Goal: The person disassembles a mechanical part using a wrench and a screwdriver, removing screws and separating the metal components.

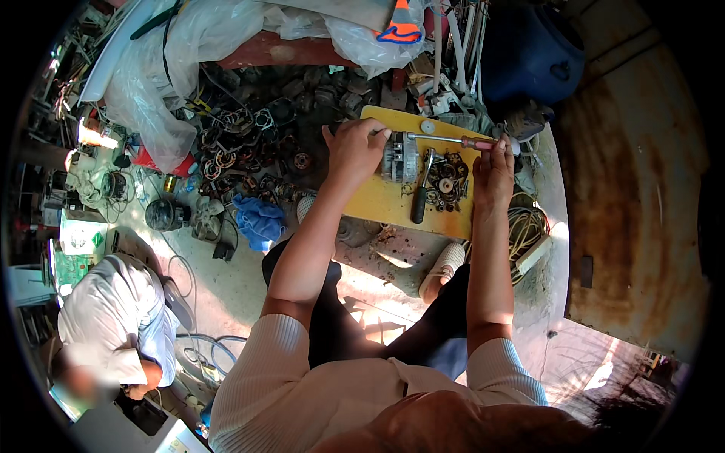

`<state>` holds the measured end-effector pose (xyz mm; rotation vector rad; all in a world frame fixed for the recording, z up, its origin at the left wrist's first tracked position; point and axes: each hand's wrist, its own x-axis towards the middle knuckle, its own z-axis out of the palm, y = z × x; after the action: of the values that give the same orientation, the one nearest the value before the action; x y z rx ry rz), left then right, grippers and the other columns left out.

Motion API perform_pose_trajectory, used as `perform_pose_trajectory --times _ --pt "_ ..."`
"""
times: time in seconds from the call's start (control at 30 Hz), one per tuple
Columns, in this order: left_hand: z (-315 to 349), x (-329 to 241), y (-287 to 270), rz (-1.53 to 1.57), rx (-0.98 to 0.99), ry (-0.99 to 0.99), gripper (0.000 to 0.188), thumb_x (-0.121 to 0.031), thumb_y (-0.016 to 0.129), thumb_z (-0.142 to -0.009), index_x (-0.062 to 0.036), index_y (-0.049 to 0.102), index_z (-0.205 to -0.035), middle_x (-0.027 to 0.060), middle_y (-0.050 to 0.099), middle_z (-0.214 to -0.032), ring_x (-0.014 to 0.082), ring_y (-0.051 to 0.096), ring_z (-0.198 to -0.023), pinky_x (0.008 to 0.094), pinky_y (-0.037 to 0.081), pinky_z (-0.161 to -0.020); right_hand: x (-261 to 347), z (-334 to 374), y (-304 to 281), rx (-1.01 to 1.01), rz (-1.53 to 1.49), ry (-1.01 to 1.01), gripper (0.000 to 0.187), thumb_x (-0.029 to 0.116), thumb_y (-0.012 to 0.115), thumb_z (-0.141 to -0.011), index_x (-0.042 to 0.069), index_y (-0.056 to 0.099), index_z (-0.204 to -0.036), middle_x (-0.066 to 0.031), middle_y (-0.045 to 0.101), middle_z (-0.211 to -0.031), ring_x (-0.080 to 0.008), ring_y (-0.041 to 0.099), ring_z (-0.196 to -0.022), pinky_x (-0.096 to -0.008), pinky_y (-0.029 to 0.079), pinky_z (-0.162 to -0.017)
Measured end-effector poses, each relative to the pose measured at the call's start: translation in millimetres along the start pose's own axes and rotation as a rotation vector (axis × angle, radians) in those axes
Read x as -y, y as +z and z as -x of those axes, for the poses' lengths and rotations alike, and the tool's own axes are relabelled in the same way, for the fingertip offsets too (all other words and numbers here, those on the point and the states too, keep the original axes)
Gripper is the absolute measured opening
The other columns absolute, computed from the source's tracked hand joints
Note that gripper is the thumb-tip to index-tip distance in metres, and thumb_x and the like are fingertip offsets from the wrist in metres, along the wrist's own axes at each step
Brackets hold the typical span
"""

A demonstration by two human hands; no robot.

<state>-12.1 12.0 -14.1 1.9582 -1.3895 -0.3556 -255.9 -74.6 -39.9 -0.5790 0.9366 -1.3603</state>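
Note:
A grey, finned metal housing (400,160) rests on a yellow board (445,220) before me. My left hand (353,155) is closed at the housing's upper left edge, gripping it there; part of the contact is hidden. From the right, my right hand (495,172) has its fingers around the end of a screwdriver (477,143) with a reddish handle. The screwdriver's shaft lies nearly level, its tip against the housing's upper right side. A ratchet wrench (419,204) with a black handle lies beside the housing. Several small gears, rings and screws (447,184) are heaped right of it.
Loose motor parts and copper coils (226,155) cover the ground at left, near a blue cloth (258,220). A blue barrel (532,57) and a rusty metal sheet (634,189) stand at right. Another person (121,317) crouches at lower left. Coiled cable (529,230) lies beside the board.

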Motion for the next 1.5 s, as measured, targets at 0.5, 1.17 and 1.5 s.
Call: perform_pose_trajectory --times 0.5,1.17,1.5 --pt "-0.5 -2.3 -0.7 -0.026 0.038 -0.025 0.021 -0.032 0.061 -0.091 -0.0131 0.068 -0.099 0.0097 0.066 -0.104 0.0317 0.057 -0.11 0.0708 0.013 -0.108 0.2 -0.2 2.0 -0.041 -0.019 -0.005 0.038 0.024 0.057 -0.099 0.019 0.048 -0.135 -0.0002 0.059 -0.122 -0.0141 0.056 -0.116 -0.0289 0.041 -0.09" --pt "0.9 -0.4 2.1 -0.013 0.013 -0.02 0.022 -0.032 0.061 -0.091 -0.0127 0.068 -0.099 0.0097 0.067 -0.101 0.0322 0.057 -0.108 0.0708 0.013 -0.108 -3.1 1.6 4.4 0.094 -0.062 -0.149 0.041 0.024 0.058 -0.098 0.015 0.046 -0.137 0.0024 0.061 -0.114 -0.008 0.057 -0.108 -0.0246 0.041 -0.084" --pt "1.1 -1.9 -0.3 -0.002 0.024 -0.027 0.022 -0.032 0.061 -0.091 -0.0131 0.068 -0.099 0.0102 0.067 -0.1 0.0326 0.058 -0.107 0.071 0.014 -0.107 2.0 2.8 6.1 0.024 0.021 -0.118 0.04 0.021 0.055 -0.099 0.014 0.045 -0.138 -0.0014 0.059 -0.122 -0.0136 0.056 -0.113 -0.0283 0.044 -0.093"
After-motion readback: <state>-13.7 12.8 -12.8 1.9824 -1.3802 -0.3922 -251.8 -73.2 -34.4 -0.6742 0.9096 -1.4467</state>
